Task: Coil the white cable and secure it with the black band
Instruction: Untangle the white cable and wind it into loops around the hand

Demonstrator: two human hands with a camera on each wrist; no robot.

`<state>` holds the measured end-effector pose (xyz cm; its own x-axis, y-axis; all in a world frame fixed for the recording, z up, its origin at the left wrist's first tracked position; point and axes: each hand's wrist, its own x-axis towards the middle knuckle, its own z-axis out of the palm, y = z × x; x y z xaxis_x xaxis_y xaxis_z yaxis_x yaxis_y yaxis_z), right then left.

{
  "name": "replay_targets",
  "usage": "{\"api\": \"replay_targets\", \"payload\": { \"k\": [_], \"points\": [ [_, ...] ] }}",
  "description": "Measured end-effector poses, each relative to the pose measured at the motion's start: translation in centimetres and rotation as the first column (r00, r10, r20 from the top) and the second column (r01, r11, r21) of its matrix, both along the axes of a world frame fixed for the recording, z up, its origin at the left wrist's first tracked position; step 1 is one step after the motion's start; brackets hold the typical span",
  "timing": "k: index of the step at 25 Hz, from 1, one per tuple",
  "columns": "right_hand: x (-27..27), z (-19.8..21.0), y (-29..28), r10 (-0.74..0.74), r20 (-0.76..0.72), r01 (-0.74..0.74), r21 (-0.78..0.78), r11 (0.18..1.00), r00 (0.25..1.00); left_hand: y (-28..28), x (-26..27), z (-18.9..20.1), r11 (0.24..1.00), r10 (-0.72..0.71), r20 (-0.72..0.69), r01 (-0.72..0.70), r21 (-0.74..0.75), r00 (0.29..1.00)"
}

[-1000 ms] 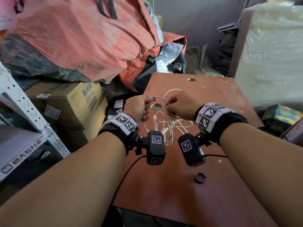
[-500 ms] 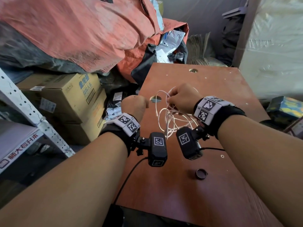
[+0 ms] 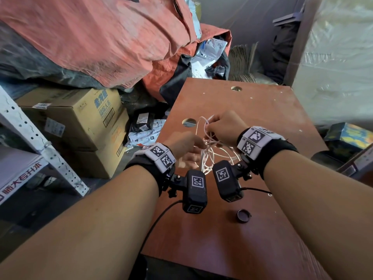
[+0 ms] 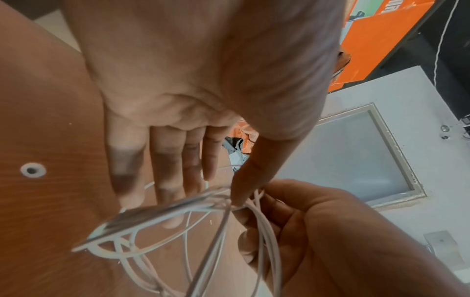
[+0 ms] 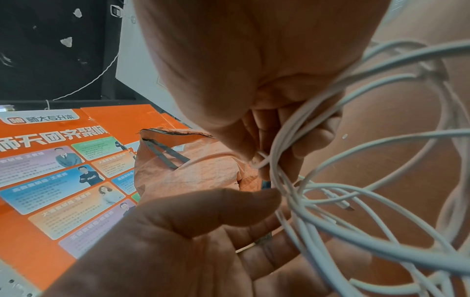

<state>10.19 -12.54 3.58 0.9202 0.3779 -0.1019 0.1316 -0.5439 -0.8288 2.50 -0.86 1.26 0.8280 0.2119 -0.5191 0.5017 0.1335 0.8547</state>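
Above the desk, the right hand has its grip curled tight round a bunch of loose cable loops, which hang below it. The left hand is spread, fingers straight, thumb touching the strands. The black band lies on the desk nearer the person, apart from both hands.

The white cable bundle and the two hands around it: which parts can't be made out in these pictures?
- White cable, head view: its lower loops are hidden behind the wrist cameras.
- Left hand, head view: fingertips motion-blurred.
- Cable strands, left wrist view: smeared by blur.
- Right hand, right wrist view: its fingertips are hidden behind its own palm and the cable.
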Motion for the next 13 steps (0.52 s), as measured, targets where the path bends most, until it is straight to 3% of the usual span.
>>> {"api": "replay_targets", "payload": {
  "k": [4, 8, 13],
  "points": [
    [0.0, -0.7, 0.0, 0.023, 0.035, -0.021, -0.052, 0.998, 0.999, -0.3, -0.1, -0.5, 0.999, -0.001, 0.025, 0.0, 0.036, 1.0],
    [0.2, -1.3, -0.2, 0.018, 0.079, -0.01, -0.096, 0.995, 0.997, -0.2, -0.3, -0.8, 0.998, 0.031, 0.07, -0.027, -0.059, 0.997],
    [-0.2, -0.4, -0.9, -0.013, 0.176, 0.038, -0.139, 0.99, 0.984, 0.1, -0.6, -0.7, 0.997, 0.062, 0.088, -0.057, -0.057, 0.994]
  ]
}}
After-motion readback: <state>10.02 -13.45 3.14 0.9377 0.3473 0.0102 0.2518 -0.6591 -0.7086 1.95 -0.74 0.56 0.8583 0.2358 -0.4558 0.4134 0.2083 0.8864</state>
